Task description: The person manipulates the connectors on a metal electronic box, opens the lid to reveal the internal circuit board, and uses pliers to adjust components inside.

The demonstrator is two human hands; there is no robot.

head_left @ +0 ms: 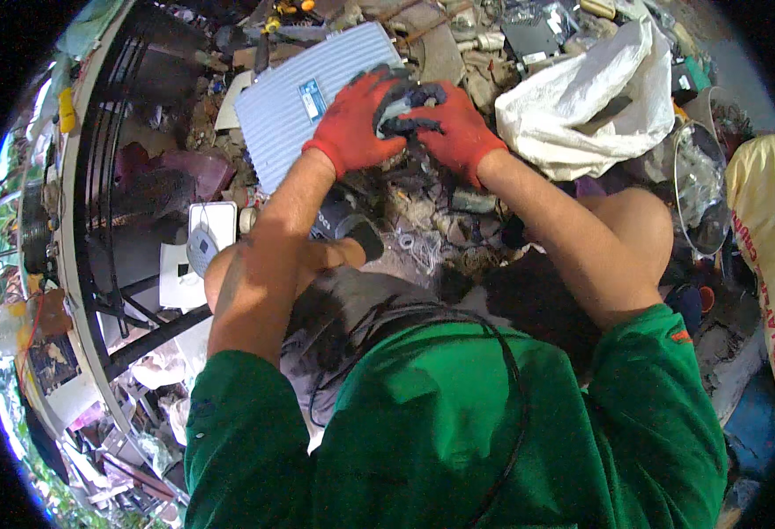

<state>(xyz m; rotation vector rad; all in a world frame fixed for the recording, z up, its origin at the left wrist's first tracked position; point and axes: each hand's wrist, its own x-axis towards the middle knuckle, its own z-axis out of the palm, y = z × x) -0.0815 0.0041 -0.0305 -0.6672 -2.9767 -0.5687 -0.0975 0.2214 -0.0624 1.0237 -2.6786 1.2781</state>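
Note:
Both my hands wear red work gloves with dark grey fingertips and meet in front of me. My left hand (357,125) curls round one side of a small greyish piece (396,109), lying partly over a ribbed silver metal panel (277,110) with a blue-and-white label. From the other side, my right hand (458,132) closes on the same piece, its thumb and fingers close to the left hand's. The gloves cover most of this piece, so its kind cannot be made out.
A white woven sack (573,106) lies open at the right, near a clear plastic container (700,185) and a yellow printed sack (765,229). A black metal frame (96,194) stands at the left. Mixed scrap and rubble (414,207) cover the ground before my knees.

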